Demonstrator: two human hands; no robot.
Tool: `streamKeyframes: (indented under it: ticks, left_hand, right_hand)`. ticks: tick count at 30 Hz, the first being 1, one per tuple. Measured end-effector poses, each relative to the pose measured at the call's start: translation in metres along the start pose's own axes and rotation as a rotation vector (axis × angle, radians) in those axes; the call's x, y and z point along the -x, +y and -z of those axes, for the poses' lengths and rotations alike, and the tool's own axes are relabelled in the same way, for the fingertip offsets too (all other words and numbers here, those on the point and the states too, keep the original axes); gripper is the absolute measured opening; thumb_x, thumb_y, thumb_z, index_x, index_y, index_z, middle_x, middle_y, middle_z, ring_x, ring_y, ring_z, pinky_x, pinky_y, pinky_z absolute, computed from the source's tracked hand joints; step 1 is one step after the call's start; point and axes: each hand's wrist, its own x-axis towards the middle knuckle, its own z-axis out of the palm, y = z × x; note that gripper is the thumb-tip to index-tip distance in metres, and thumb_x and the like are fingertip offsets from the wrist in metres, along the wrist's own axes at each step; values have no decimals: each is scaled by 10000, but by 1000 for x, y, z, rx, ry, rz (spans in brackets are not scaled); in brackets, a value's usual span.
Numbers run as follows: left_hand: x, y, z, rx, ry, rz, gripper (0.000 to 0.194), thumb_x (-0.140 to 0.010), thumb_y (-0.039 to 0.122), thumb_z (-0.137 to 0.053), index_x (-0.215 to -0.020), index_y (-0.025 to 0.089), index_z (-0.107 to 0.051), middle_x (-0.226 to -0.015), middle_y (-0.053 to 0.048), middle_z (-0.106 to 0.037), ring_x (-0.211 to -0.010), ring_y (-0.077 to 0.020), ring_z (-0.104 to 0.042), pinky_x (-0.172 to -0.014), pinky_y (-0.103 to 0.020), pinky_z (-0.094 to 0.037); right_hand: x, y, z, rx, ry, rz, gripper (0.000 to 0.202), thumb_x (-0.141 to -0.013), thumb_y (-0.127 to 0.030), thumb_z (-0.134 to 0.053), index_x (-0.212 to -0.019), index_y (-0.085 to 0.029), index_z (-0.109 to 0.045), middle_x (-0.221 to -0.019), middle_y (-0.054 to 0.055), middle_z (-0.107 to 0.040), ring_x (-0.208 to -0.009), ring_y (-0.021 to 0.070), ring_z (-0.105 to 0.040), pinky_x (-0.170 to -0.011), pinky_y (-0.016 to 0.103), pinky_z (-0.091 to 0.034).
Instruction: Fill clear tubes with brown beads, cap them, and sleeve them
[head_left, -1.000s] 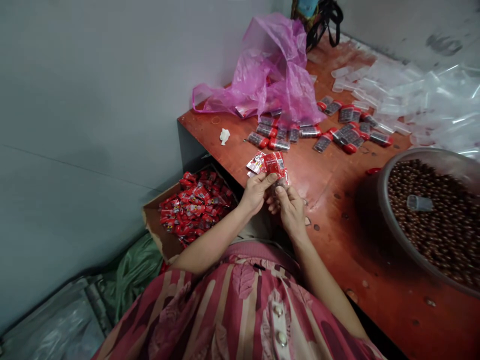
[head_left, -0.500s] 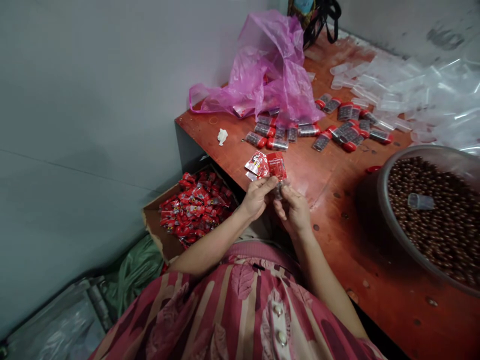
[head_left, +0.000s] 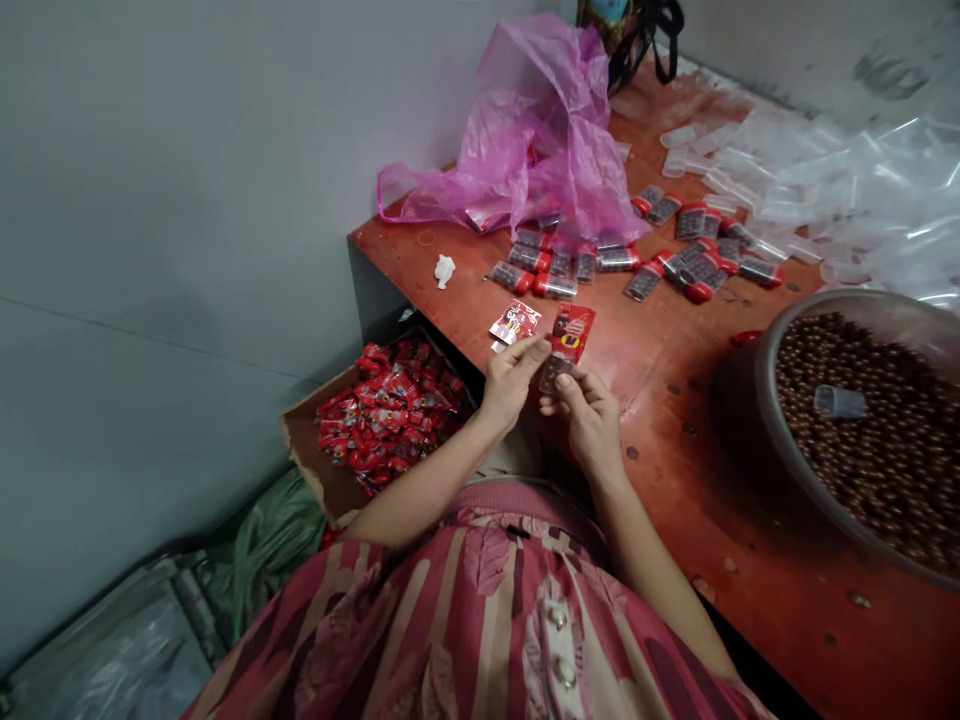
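Between my hands is a small clear tube of dark balls (head_left: 553,374), with a red printed wrapper (head_left: 574,330) upright on its far end. My right hand (head_left: 592,410) pinches the tube between thumb and fingers. My left hand (head_left: 513,382) is closed at the tube's left side, its fingertips at the wrapper's lower edge. Just beyond my left hand, flat red-and-white wrappers (head_left: 516,322) lie on the orange table (head_left: 660,350). Filled tubes with red caps (head_left: 556,287) lie farther back.
A large tub (head_left: 765,400) of brown balls, holding a clear cup (head_left: 840,402), stands at right. Clear tubes (head_left: 810,180) are heaped behind it. A pink plastic bag (head_left: 517,150) lies at the back. Left below the table is a box (head_left: 300,430) of red packets (head_left: 390,410).
The red wrapper has shifted right and tilted, showing more of its print. My left hand has turned slightly upward, and more of the tube shows between my hands.
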Motion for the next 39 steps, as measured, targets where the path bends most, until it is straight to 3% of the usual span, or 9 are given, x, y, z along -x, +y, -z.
streamKeyframes:
  ticks: [3, 8, 13, 21, 30, 35, 39]
  left_hand:
    - [3, 3, 10, -274, 7, -218, 310, -802, 433, -652, -984, 190, -720, -875, -28, -733, -727, -120, -652, -671, -227, -504]
    - [4, 14, 17, -658, -19, -610, 130, -824, 275, -644, -843, 189, -739, -794, -27, -745, -679, -115, -663, -659, -225, -507]
    - [0, 17, 17, -860, -60, -792, 131, -857, 245, -604, -828, 164, -703, -733, -21, -717, -634, -94, -637, -608, -200, -487]
    - [-5, 22, 21, -1105, -175, -1045, 127, -880, 156, -529, -806, 138, -631, -718, -31, -678, -657, -93, -619, -654, -195, -475]
    - [4, 15, 23, -1051, -129, -919, 142, -885, 188, -524, -799, 156, -632, -704, -22, -672, -651, -99, -616, -649, -206, -490]
    - [32, 2, 16, -826, -348, -879, 128, -875, 167, -530, -840, 177, -653, -850, -43, -724, -904, -146, -674, -839, -294, -539]
    - [31, -2, 16, -601, -109, -503, 155, -877, 301, -578, -868, 179, -673, -823, -31, -717, -784, -134, -676, -762, -267, -545]
  right_hand:
    - [-3, -2, 3, -120, -21, -62, 235, -751, -377, -710, -859, -175, -655, -688, -28, -627, -488, 67, -571, -452, 179, -498]
    - [-4, -4, 3, -204, -32, -106, 210, -738, -352, -708, -795, -155, -661, -576, -24, -605, -433, 61, -528, -383, 147, -427]
    - [-3, -4, 4, -187, -10, -113, 204, -717, -344, -713, -762, -154, -655, -564, -20, -619, -395, 58, -507, -356, 147, -389]
    - [-2, -2, 2, -200, 17, -90, 169, -719, -309, -699, -707, -148, -648, -541, -17, -620, -368, 54, -485, -348, 155, -353]
    - [4, 4, -10, -297, 107, -119, 180, -680, -292, -720, -670, -147, -613, -538, -31, -606, -374, 55, -495, -357, 160, -381]
    - [-6, 4, -5, -339, 264, -17, 289, -653, -279, -737, -533, -172, -497, -418, -90, -471, -345, 33, -417, -358, 150, -343]
    - [-5, 4, -4, -280, 182, -30, 236, -715, -322, -708, -624, -163, -558, -490, -57, -556, -376, 48, -473, -374, 157, -363]
